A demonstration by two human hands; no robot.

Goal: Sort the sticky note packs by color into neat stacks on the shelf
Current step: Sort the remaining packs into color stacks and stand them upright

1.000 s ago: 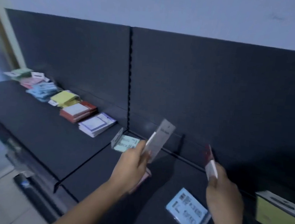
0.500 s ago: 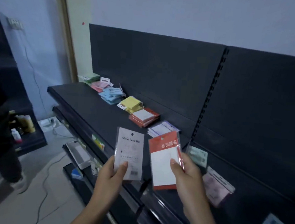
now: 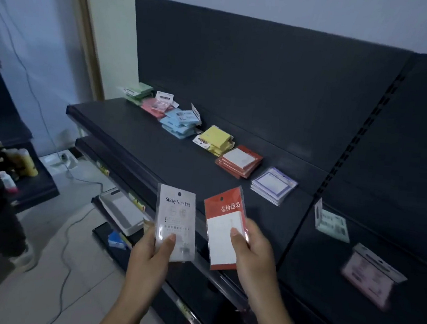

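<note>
1. Hands apart, each clamped on one pack. The left hand [image 3: 152, 257] pinches a clear-sleeved white pack [image 3: 176, 218] printed "Sticky Note", thumb low on its front. The right hand [image 3: 251, 253] pinches a red pack [image 3: 223, 227] with a white window, thumb likewise on the face.
2. Both packs are upright, fronts toward the wearer, side by side and not touching, in front of the shelf [image 3: 156, 156] edge. Likely reason: both fronts can be read at once and checked against the stacks.
3. Stacks run along the rear of the shelf near the back panel, left to right: green stack [image 3: 138, 92], pink stack [image 3: 155, 106], blue stack [image 3: 179, 124], yellow stack [image 3: 215, 138], red stack [image 3: 239, 164], purple-bordered stack [image 3: 273, 185]. One colour each, so sorting looks well along.
4. The red stack sits beyond the held red pack and carries the same white window, which makes it the obvious destination. No white stack shows, so the white pack probably needs a new spot.
5. The pink and blue stacks are ragged, with packs fanned out. Squaring up looks not yet done.
6. On the right shelf section, a mint pack [image 3: 332, 224] and a pink pack [image 3: 370, 275] lie loose and well apart, both blurred. Judged unsorted.
</note>
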